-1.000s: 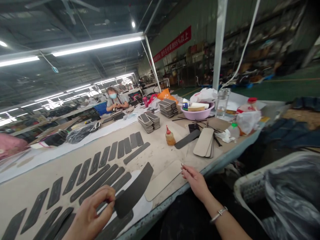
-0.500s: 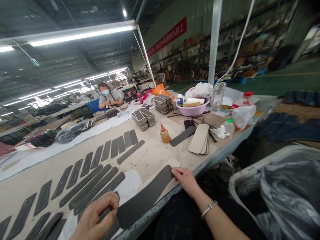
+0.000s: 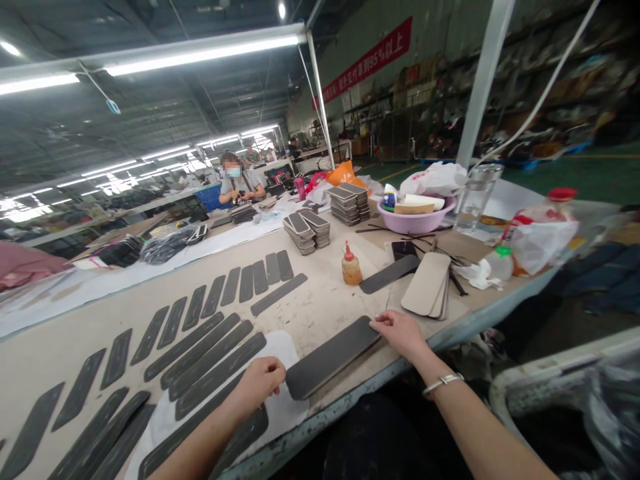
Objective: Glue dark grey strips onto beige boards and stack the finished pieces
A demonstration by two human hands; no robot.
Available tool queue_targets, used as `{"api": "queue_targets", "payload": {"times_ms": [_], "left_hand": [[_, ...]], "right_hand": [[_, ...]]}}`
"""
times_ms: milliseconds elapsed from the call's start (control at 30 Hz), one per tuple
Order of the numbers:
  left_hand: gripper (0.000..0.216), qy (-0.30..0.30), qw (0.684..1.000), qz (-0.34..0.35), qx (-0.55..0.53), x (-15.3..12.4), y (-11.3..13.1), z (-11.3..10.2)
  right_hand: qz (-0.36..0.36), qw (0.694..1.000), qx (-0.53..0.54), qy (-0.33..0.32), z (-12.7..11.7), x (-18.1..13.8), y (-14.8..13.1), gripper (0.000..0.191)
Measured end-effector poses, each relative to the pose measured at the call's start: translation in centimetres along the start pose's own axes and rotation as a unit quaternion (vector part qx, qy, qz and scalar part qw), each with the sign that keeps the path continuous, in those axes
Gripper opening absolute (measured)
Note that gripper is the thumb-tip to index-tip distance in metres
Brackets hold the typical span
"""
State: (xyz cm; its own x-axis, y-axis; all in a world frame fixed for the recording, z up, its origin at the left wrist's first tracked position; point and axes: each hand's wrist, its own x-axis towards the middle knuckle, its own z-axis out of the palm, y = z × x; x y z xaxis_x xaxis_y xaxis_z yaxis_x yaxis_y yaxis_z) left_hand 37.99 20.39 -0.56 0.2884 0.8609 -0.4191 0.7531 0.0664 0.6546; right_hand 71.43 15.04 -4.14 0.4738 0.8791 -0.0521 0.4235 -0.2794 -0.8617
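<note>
Currently | right hand (image 3: 401, 333) pinches matte, round-cornered dark strip (image 3: 331, 359) | left hand (image 3: 259, 383) curled closed beside it

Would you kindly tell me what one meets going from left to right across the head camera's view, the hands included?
Pink cloth → left hand → dark strip between the hands → right hand → glass jar → red-capped bottle.

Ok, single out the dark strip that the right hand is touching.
The dark strip lying between the left hand and the right hand, which touches its right end. The other dark strips lie apart from that hand.
</note>
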Motion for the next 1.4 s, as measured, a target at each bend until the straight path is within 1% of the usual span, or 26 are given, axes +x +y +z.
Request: {"api": "queue_targets", "payload": {"times_ms": [67, 167, 333, 600, 733, 1067, 1200, 1400], "left_hand": [[0.013, -0.01, 0.999, -0.012, 0.029, 1.2, -0.5, 0.4], [0.015, -0.024, 0.998, -0.018, 0.055, 2.4, -1.2, 0.9], [0.014, -0.039, 0.996, -0.019, 0.077, 3.3, -1.6, 1.3], [0.016, -0.055, 0.991, -0.019, 0.124, 3.2, -0.3, 1.1], [0.018, -0.056, 0.989, -0.021, 0.134, 2.9, 0.2, 1.1], [0.021, -0.081, 0.988, -0.049, 0.12, 3.1, 0.2, 1.2], [0.021, -0.084, 0.987, -0.038, 0.13, 2.8, 0.4, 1.1], [0.026, -0.071, 0.981, -0.015, 0.178, 2.2, 1.3, 1.1]], "right_hand": [[-0.008, 0.999, -0.035, -0.005, 0.0, 0.8, 0.0, 0.012], [-0.016, 0.997, -0.076, -0.009, 0.3, 1.2, 0.5, 0.01], [-0.015, 0.993, -0.118, -0.007, 1.1, 1.1, 1.5, 0.011], [-0.009, 0.984, -0.179, -0.018, 1.3, 1.8, 1.5, 0.02], [-0.012, 0.979, -0.2, -0.022, 1.2, 1.7, 1.3, 0.021], [-0.013, 0.978, -0.206, -0.025, 1.5, 1.7, 1.8, 0.019], [-0.013, 0.977, -0.212, -0.022, 1.4, 1.7, 1.7, 0.019], [-0.012, 0.978, -0.209, -0.022, 1.4, 1.6, 1.7, 0.019]]}}
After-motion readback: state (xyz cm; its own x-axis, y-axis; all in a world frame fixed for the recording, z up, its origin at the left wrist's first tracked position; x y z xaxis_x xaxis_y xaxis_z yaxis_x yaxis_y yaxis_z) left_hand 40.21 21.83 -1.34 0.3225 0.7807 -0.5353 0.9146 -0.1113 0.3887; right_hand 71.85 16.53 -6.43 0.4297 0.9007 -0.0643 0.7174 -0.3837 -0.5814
